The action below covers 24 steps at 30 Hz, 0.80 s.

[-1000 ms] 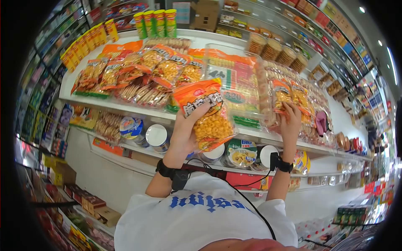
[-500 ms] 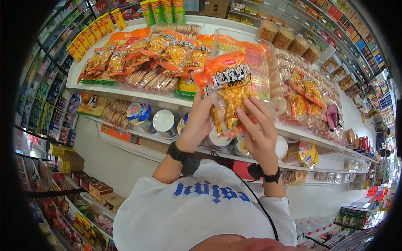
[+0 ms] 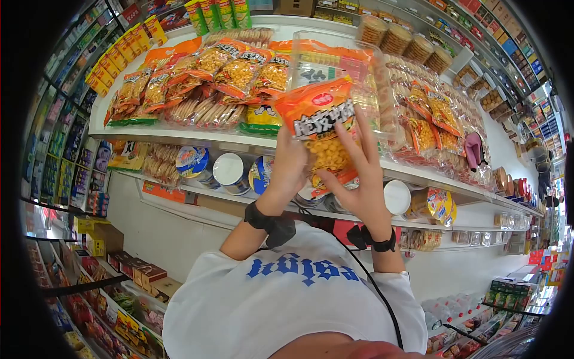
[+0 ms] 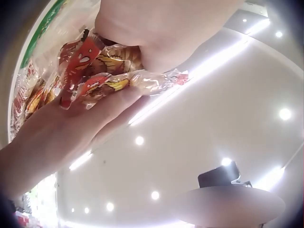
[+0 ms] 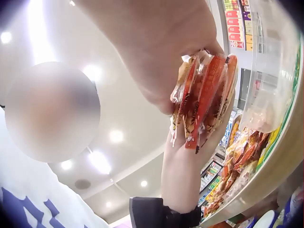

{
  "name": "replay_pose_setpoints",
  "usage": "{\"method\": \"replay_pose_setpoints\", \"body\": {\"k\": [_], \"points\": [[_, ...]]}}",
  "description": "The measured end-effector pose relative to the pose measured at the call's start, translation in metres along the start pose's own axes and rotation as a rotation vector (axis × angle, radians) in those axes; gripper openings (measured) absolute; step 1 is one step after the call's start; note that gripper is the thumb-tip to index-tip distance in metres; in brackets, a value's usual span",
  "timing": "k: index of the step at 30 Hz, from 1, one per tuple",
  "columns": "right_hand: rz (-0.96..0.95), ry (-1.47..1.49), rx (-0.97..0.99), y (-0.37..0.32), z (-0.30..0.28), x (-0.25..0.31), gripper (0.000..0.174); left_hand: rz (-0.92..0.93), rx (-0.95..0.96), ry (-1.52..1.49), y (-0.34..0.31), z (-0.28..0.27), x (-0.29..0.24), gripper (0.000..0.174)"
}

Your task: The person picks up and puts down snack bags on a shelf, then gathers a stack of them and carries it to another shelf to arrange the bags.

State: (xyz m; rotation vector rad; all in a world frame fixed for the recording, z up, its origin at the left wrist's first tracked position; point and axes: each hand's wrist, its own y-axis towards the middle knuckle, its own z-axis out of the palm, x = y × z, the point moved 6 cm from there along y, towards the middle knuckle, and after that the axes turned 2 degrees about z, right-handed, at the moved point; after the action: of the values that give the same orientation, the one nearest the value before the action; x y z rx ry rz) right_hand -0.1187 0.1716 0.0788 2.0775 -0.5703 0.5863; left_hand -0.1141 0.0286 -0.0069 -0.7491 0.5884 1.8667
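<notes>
Several orange snack bags (image 3: 326, 122), stacked together, are held up in front of the shelf edge. My left hand (image 3: 290, 167) grips them from the left side, its fingers partly hidden behind the bags. The right hand (image 3: 362, 179) pinches their right side, with fingers spread over the front bag. From the side, the right wrist view shows the layered bags (image 5: 204, 97) between both hands. In the left wrist view both the left hand (image 4: 166, 28) and the right hand (image 4: 76, 128) are on the bags (image 4: 102, 71).
A pile of similar orange bags (image 3: 242, 72) lies on the upper shelf at left. More orange bags (image 3: 427, 125) rest on wrapped snacks at right, beside a pink item (image 3: 473, 151). A clear plastic box (image 3: 382, 102) stands behind the hands. Tubs (image 3: 229, 170) line the lower shelf.
The right hand has come from the right-hand bags to the bags in my left hand. Since half a second ago, the held bags have shifted slightly left and the right fingers have moved up the front.
</notes>
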Motion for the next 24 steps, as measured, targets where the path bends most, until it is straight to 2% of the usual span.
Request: {"method": "replay_pose_setpoints", "body": {"k": [2, 5, 8, 11, 12, 14, 17, 18, 22, 24], "points": [[-0.029, -0.026, 0.022, 0.001, 0.000, 0.005, 0.076, -0.004, 0.142, -0.328, -0.008, 0.014, -0.008, 0.044], [0.069, 0.025, 0.007, -0.003, -0.006, 0.000, 0.074, -0.036, 0.183, -0.168, -0.003, 0.011, -0.018, 0.049], [0.108, 0.049, 0.030, -0.006, -0.002, -0.005, 0.072, 0.170, 0.233, 0.172, -0.011, 0.014, -0.031, 0.052], [0.077, 0.089, 0.004, -0.007, 0.003, -0.004, 0.068, 0.031, 0.171, 0.225, -0.006, 0.034, -0.038, 0.051], [0.061, 0.089, 0.032, -0.007, 0.004, -0.003, 0.069, 0.087, 0.117, 0.206, -0.005, 0.032, -0.036, 0.042], [0.048, 0.052, 0.063, -0.009, -0.002, -0.003, 0.069, 0.117, 0.047, 0.156, -0.009, 0.030, -0.039, 0.041], [0.131, 0.601, -0.001, -0.017, -0.014, -0.015, 0.074, 0.042, -0.002, 0.122, -0.008, 0.014, -0.033, 0.044], [0.165, 0.536, -0.048, -0.015, -0.028, -0.024, 0.074, 0.036, -0.031, 0.098, -0.009, 0.009, -0.037, 0.046], [0.164, -0.350, -0.395, -0.006, -0.132, -0.082, 0.072, -0.029, -0.093, 0.053, -0.007, -0.010, -0.047, 0.050], [0.158, -0.808, -0.328, -0.007, -0.162, -0.123, 0.080, -0.040, -0.085, 0.042, -0.010, -0.003, -0.047, 0.051]]}}
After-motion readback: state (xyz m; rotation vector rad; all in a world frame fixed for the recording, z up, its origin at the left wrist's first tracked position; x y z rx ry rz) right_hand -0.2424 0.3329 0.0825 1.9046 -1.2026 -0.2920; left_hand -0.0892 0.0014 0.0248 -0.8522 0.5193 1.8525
